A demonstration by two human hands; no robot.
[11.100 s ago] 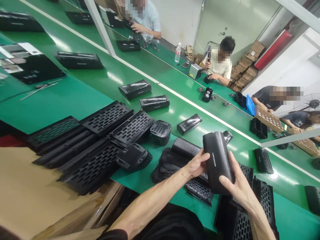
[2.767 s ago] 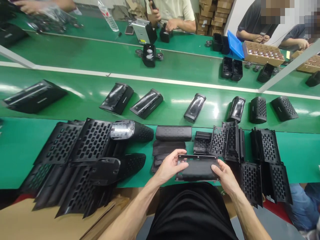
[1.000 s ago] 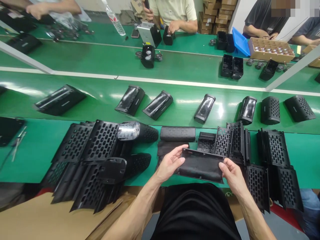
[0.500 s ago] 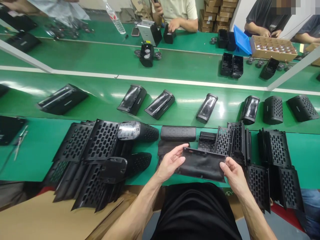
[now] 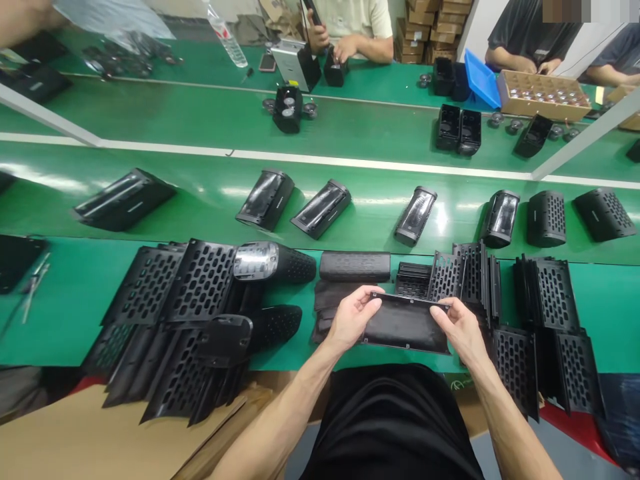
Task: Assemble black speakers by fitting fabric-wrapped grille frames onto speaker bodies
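Head view: left hand [image 5: 353,319] and right hand [image 5: 457,328] each clamp one short end of a black panel [image 5: 406,325], thumbs on top, fingers under. Panel is level, just above the near bench edge and close to the body, likely so both ends stay controlled while its face is in view.

Left of the hands: stacked perforated grilles [image 5: 170,320] fanned flat, with two end caps [image 5: 265,261] on top. Right: more grilles [image 5: 545,313] standing on edge in rows, probably so one comes off at a time. Just beyond the panel lies a cloth-covered bar [image 5: 355,266] on dark fabric pieces.

Further out, the belt [image 5: 200,200] carries spaced housings [image 5: 320,208], well apart from each other. Far side: other people's hands work at their own parts, beside a cardboard tray [image 5: 543,97] and a water bottle [image 5: 227,37].
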